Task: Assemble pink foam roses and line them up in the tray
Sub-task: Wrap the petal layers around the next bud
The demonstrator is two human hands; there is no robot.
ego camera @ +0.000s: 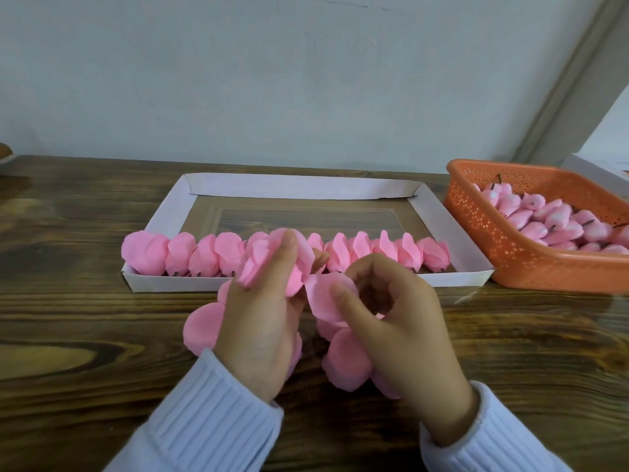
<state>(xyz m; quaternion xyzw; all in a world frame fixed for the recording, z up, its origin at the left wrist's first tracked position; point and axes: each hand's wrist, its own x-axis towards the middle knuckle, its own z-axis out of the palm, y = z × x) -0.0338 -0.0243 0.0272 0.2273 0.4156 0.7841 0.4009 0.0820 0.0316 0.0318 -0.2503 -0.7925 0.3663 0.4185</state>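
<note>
One half-built pink foam rose (275, 264) sits gripped in the left hand (265, 315), while the right hand (398, 321) pinches a round pink foam petal (326, 299) beside it, perhaps touching. Finished roses (204, 255) line the near edge of the white cardboard tray (190, 284). Loose petals (202, 330) beneath the hands are partly hidden.

Dark wood-grain table (85, 335): white cardboard tray (299, 186). Orange perforated plastic basket (510, 253) right of tray; pink foam petals (200, 330) before it.
</note>
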